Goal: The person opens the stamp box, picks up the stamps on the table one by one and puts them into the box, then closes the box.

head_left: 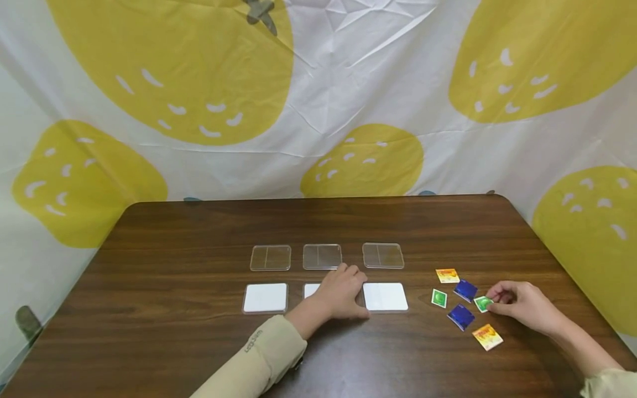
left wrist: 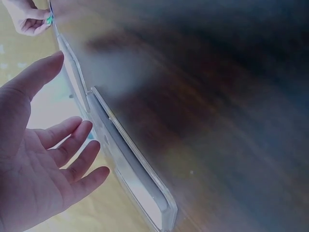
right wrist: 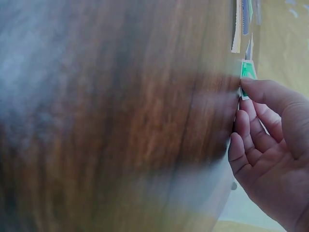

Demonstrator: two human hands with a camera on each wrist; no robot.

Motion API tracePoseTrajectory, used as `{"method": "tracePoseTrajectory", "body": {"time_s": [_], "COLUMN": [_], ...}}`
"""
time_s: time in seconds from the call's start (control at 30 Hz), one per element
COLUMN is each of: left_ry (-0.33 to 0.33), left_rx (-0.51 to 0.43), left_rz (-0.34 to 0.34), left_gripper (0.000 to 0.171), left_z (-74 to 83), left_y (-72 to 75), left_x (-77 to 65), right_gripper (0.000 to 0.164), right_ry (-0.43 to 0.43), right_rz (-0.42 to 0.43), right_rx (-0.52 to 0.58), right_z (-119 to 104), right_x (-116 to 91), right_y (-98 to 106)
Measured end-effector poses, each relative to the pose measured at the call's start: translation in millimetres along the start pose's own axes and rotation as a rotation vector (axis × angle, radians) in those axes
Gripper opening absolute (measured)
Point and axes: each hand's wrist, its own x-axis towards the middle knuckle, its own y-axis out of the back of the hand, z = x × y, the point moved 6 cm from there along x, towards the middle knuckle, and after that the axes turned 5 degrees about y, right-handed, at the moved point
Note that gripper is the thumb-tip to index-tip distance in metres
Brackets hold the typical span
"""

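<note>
**Green packet in a pinch grip, left hand just parked**

So, lower middle of the frame, going left to right: white-topped cases [head_left: 266, 298] in a row, clear trays [head_left: 271, 258] lined up just above, one each, probably for easy matching. Left hand [head_left: 338, 296] is over the middle case, fingers loosely spread, holding nothing; can't tell if it's touching. Lower right is a loose scatter: spare green packet [head_left: 439, 298], orange packets [head_left: 487, 338], blue packets [head_left: 460, 317]. Rightmost, the right hand [head_left: 527, 305] has the other green packet [head_left: 481, 303] pinched at its edge by thumb and fingertips, I'd guess because it's so flat. Trays look like see-through plastic, rounded corners; packets are flat squarish bits; tabletop [head_left: 149, 315] is dark, streaky wood grain.
</note>
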Motion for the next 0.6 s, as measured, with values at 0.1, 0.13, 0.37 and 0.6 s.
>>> {"method": "tracePoseTrajectory", "body": {"time_s": [0.1, 0.13, 0.37, 0.6], "left_ry": [0.004, 0.005, 0.006, 0.005], "left_rx": [0.000, -0.001, -0.011, -0.016], "left_rz": [-0.003, -0.003, -0.001, -0.004], "left_gripper": [0.060, 0.061, 0.063, 0.062], "left_z": [-0.3, -0.4, -2.5, -5.0], "left_y": [-0.3, -0.5, 0.6, -0.6], "left_x": [-0.2, -0.3, -0.6, -1.5], "right_gripper": [0.012, 0.012, 0.007, 0.010], "right_ry": [0.021, 0.029, 0.092, 0.006], "right_rz": [0.006, 0.009, 0.021, -0.011], "right_rx": [0.028, 0.041, 0.136, 0.282], "right_z": [0.6, 0.7, 2.2, 8.1], "right_x": [-0.2, -0.2, -1.2, -1.7], "right_y": [0.2, 0.5, 3.4, 4.6]}}
